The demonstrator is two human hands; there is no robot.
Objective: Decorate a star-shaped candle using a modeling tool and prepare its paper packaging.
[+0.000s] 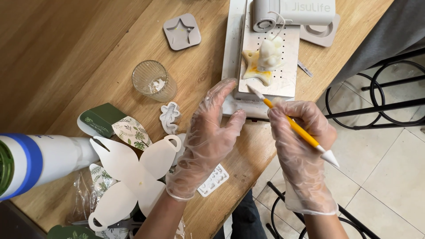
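Gloved hands at a perforated metal plate (287, 79) on a wooden table (199, 66).
Right hand (301, 146) closed around a yellow, white-tipped modelling tool (292, 126), tip at the plate's near edge, near the pale star-shaped wax piece (256, 71); left hand (206, 141) open, empty, fingertips touching the white base.

A ribbed glass (154, 80) stands mid-desk, a grey star mould (181, 31) nearer the far edge. Leaf-printed cards (131, 132) and a white butterfly-shaped cutout (133, 172) lie by the near edge.
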